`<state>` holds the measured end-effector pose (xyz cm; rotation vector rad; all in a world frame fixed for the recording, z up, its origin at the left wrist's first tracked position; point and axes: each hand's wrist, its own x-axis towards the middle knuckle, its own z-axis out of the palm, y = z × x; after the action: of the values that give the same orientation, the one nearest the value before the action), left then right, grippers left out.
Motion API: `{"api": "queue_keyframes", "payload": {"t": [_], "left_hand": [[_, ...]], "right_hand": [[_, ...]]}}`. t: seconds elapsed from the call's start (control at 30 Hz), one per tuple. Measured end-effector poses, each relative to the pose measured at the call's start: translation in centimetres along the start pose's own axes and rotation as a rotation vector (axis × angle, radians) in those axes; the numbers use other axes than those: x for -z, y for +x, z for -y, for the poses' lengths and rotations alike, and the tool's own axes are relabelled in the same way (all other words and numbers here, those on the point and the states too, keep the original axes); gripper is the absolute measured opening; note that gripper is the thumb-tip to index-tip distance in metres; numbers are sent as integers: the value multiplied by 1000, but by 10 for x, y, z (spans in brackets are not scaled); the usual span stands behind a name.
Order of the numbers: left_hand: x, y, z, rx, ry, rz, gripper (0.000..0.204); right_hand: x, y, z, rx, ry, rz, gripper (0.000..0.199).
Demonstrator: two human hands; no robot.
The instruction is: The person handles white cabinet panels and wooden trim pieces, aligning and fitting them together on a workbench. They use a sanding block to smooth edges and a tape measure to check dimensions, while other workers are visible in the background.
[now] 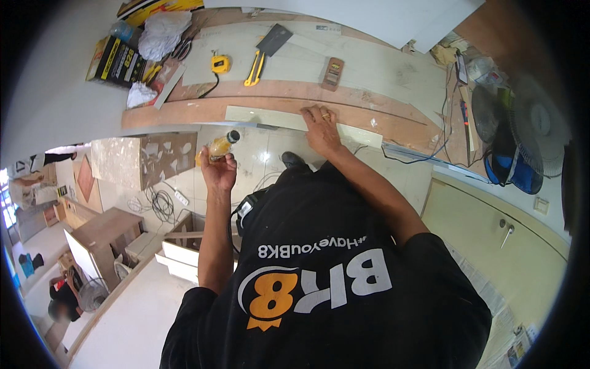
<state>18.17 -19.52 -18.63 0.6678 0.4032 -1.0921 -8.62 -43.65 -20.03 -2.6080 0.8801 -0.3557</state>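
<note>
My left hand (216, 173) is closed around a small clear bottle (220, 147) with yellow contents and a dark top, held tilted in front of the bench edge. My right hand (321, 130), with a ring on one finger, is on a long pale strip (264, 117) and holds it along the front edge of the wooden bench (178, 115). Its fingers curl over the strip's upper side; the thumb is hard to make out. Beyond the strip lie a yellow tape measure (220, 63), a yellow utility knife (254, 69), a dark flat plate (275, 40) and a brown block (332, 74).
Crumpled white cloth (163, 35) and a black-and-yellow box (114, 61) stand at the bench's far left. A fan (536, 126) and cables (418, 161) are at the right. A paint-marked box (120, 161) stands left of my arm; another person (64, 301) is far left.
</note>
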Motion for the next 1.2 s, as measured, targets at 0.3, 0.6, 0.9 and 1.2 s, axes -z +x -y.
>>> {"api": "queue_keyframes", "payload": {"t": [0.3, 0.6, 0.9, 1.2], "left_hand": [[6, -4, 1, -26, -20, -97, 42], [13, 0, 19, -41, -39, -188, 47], [-2, -26, 53, -147, -84, -253, 47], [-5, -77, 87, -235, -44, -263, 45]], "right_hand": [[48, -2, -3, -209, 85, 201, 77], [195, 15, -59, -161, -21, 31, 78], [217, 121, -210, -166, -151, -3, 77], [145, 176, -281, -189, -207, 34, 72]]}}
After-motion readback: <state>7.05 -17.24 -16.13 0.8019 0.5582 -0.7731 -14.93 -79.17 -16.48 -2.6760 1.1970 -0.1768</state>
